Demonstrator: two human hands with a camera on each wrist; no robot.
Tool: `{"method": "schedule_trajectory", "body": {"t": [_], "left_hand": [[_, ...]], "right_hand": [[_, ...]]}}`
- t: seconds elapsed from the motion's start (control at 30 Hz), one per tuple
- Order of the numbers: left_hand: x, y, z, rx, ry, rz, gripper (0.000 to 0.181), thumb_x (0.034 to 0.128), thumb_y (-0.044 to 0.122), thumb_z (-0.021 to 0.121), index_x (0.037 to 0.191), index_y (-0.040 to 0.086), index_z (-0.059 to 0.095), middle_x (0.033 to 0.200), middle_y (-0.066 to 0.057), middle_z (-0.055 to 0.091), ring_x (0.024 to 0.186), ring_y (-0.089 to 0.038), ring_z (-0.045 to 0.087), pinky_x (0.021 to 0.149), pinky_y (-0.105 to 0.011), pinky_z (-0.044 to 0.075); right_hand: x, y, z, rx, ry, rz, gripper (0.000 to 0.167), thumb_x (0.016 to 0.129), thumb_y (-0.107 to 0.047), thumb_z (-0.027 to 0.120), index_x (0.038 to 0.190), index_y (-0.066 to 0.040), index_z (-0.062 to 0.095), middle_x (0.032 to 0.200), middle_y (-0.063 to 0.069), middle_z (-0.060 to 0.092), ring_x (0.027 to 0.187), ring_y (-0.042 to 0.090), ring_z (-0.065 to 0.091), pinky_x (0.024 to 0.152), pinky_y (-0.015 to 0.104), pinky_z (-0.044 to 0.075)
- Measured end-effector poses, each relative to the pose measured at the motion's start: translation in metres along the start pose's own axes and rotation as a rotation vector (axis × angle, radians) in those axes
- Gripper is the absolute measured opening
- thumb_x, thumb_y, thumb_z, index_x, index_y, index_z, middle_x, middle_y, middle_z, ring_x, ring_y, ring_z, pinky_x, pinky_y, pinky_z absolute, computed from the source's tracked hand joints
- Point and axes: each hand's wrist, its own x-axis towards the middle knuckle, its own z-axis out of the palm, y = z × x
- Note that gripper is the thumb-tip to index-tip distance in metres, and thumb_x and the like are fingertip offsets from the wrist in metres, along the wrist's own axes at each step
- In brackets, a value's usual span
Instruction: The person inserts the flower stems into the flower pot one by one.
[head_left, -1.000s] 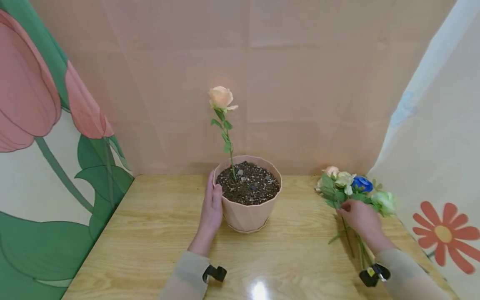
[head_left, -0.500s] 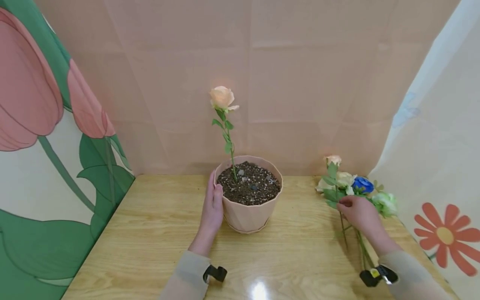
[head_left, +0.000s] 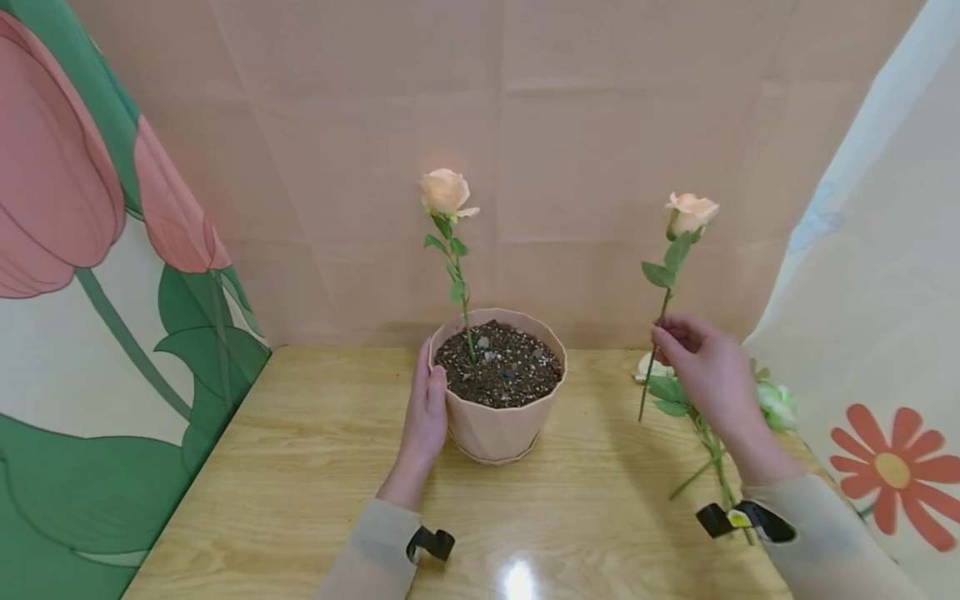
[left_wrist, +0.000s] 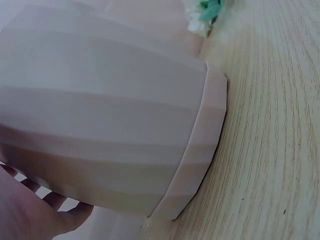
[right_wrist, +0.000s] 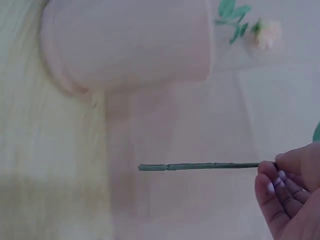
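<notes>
A pink flower pot (head_left: pixel 501 429) filled with dark soil stands on the table, and one peach rose (head_left: pixel 446 193) rises from the soil at its left side. My left hand (head_left: pixel 424 417) rests along the pot's left wall; in the left wrist view its fingers (left_wrist: pixel 75 217) lie against the pot with no visible curl round it. Over the table's right side, my right hand (head_left: pixel 708 371) pinches a second peach rose (head_left: pixel 692 215) by its stem, bloom up. In the right wrist view the bare lower stem (right_wrist: pixel 200 166) sticks out from thumb and fingertips, apart from the pot.
Several more flowers lie on the table (head_left: pixel 315 467) under my right hand, among them a pale green bloom (head_left: pixel 777 406) and a white one (head_left: pixel 651 367). A pink cloth backdrop (head_left: pixel 360 167) hangs behind, with printed panels at both sides.
My right hand has lifted the second peach rose out of the lying bunch, moving it up and upright. The left hand has stayed on the pot.
</notes>
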Motion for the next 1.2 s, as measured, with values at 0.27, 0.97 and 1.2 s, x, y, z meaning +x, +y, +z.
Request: {"method": "schedule_trajectory", "body": {"t": [0.27, 0.97, 1.2], "left_hand": [[0.0, -0.002, 0.0, 0.006, 0.01, -0.022, 0.059, 0.1218, 0.037, 0.03, 0.179, 0.033, 0.016, 0.184, -0.005, 0.017, 0.166, -0.036, 0.021, 0.132, -0.062, 0.018], [0.002, -0.003, 0.001, 0.012, 0.027, -0.009, 0.057, 0.1222, 0.036, 0.03, 0.178, 0.03, 0.019, 0.183, -0.007, 0.02, 0.165, -0.036, 0.025, 0.132, -0.062, 0.02], [0.003, -0.003, 0.002, 0.003, 0.026, 0.014, 0.058, 0.1222, 0.033, 0.03, 0.178, 0.023, 0.02, 0.182, -0.011, 0.022, 0.163, -0.039, 0.028, 0.131, -0.062, 0.023]], "right_hand": [[0.015, -0.053, 0.017, 0.136, 0.114, -0.073, 0.029, 0.11, -0.027, 0.072, 0.124, -0.002, 0.079, 0.103, 0.013, 0.08, 0.078, 0.003, 0.072, 0.07, 0.013, 0.058], [0.043, -0.133, 0.111, 0.272, 0.06, -0.288, 0.012, 0.109, -0.01, 0.072, 0.115, -0.001, 0.076, 0.099, 0.012, 0.078, 0.08, 0.023, 0.074, 0.067, 0.021, 0.057], [0.047, -0.129, 0.143, 0.288, -0.017, -0.302, 0.011, 0.11, -0.009, 0.07, 0.115, -0.001, 0.074, 0.098, 0.011, 0.076, 0.082, 0.028, 0.074, 0.067, 0.029, 0.062]]}}
